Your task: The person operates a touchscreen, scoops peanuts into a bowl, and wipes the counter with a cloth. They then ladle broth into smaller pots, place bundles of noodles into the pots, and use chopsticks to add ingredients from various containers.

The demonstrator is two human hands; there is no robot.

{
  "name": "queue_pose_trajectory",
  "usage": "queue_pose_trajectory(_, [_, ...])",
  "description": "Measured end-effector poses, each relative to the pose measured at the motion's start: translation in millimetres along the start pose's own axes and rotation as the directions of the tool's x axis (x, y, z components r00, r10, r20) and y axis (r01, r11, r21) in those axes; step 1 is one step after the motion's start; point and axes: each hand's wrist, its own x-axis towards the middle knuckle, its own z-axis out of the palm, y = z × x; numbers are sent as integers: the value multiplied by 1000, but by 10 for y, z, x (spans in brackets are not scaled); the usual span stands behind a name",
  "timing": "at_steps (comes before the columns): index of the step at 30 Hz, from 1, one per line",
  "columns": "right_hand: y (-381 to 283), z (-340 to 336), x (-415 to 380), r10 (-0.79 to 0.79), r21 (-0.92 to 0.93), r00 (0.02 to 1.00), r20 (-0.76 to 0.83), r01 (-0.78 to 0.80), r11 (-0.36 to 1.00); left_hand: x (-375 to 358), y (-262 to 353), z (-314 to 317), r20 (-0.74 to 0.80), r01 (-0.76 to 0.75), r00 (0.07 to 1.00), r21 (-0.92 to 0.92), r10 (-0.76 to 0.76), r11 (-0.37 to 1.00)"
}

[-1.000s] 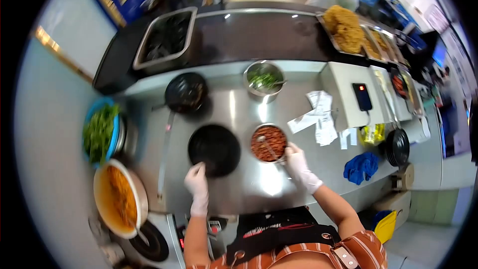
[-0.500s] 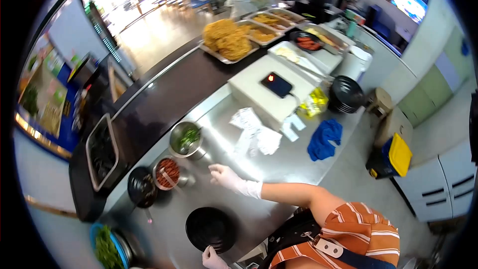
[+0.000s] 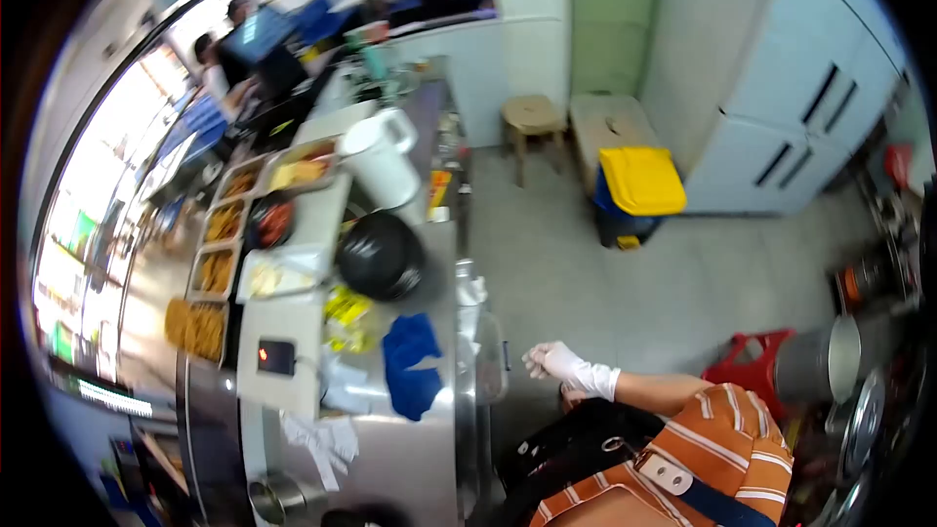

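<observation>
Closest to the camera is the person's own body: a striped orange shirt (image 3: 712, 449) and a black apron (image 3: 576, 449). The right hand (image 3: 553, 363) wears a white glove. It is held out in the air over the grey floor (image 3: 586, 263), just beside the edge of the counter (image 3: 429, 468). Its fingers are curled loosely and it holds nothing. The left hand is not in the picture.

The thing nearest to that hand is a blue cloth (image 3: 410, 366), lying crumpled on the counter close to the edge. The hand does not touch it. Beside the cloth are white paper slips (image 3: 327, 439) and a yellow packet (image 3: 346, 317). A small black device with a red light (image 3: 275, 357) sits on a white box (image 3: 278, 317). Down at the bottom is a small metal pot (image 3: 273, 500).

A bit farther along the counter is a stack of black bowls (image 3: 381, 256), and past it a white jug (image 3: 379, 158). To the side are metal trays of food (image 3: 220, 263).

On the floor to the right are a red stool (image 3: 747, 359) and a big metal pot (image 3: 825, 361). Farther away are a blue bin with a yellow lid (image 3: 636, 190), a small wooden stool (image 3: 532, 122) and pale cupboards (image 3: 781, 107). Far off, other people (image 3: 210, 59) are behind the counter, too small to see well.
</observation>
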Motion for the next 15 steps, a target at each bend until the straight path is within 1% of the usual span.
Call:
queue_pose_trajectory(1, [33, -300, 58, 15, 54, 999, -48, -12, 998, -138, 289, 307, 142, 23, 990, -49, -16, 999])
queue_pose_trajectory(2, [9, -537, 60, 33, 106, 996, -79, -25, 994, -455, 448, 822, 182, 155, 978, -337, -98, 929])
queue_pose_trajectory(3, [6, -663, 89, 45, 145, 993, -109, -29, 989, -448, 621, 1033, 366, -27, 923, -243, 117, 970])
queue_pose_trajectory(4, [-54, -842, 115, 60, 164, 989, -132, -38, 986, -601, 915, 1323, 444, -115, 866, -272, 231, 955])
queue_pose_trajectory(5, [-147, -1011, 141, 70, 145, 993, -96, -55, 988, -781, 1342, 1580, 526, -37, 818, -354, 231, 935])
queue_pose_trajectory(6, [-197, -1176, 190, 81, 128, 995, -58, -73, 989, -952, 1680, 1833, 581, -9, 765, -422, 279, 906])
queue_pose_trajectory(7, [-150, -1371, 311, 93, 144, 993, -73, -82, 986, -1112, 1887, 2103, 699, 114, 674, -419, 240, 901])
queue_pose_trajectory(9, [-66, -1756, 561, 50, 140, 998, -29, -46, 989, -1455, 2254, 2712, 786, 53, 515, -427, 342, 903])
queue_pose_trajectory(10, [-124, -2061, 632, -6, -78, 998, -57, 2, 997, -1656, 2472, 3040, 840, 127, 425, -425, 338, 896])
queue_pose_trajectory(11, [-476, -2323, 460, 0, -267, 995, -99, -27, 963, -1885, 2631, 3371, 884, 204, 329, -410, 332, 889])
queue_pose_trajectory(12, [-351, -2578, 563, -83, -428, 965, -247, -32, 903, -2135, 2677, 3750, 908, 239, 250, -394, 335, 888])
queue_pose_trajectory(13, [-162, -2889, 692, 23, -372, 939, -344, -159, 915, -2474, 2757, 4204, 923, 286, 174, -382, 344, 879])
queue_pose_trajectory(14, [31, -3208, 713, 14, -422, 885, -465, -236, 875, -2820, 2865, 4595, 939, 354, 89, -340, 331, 871])
queue_pose_trajectory(15, [65, -3476, 623, -36, -445, 819, -572, -273, 853, -3134, 2965, 4895, 951, 413, 3, -284, 310, 865])
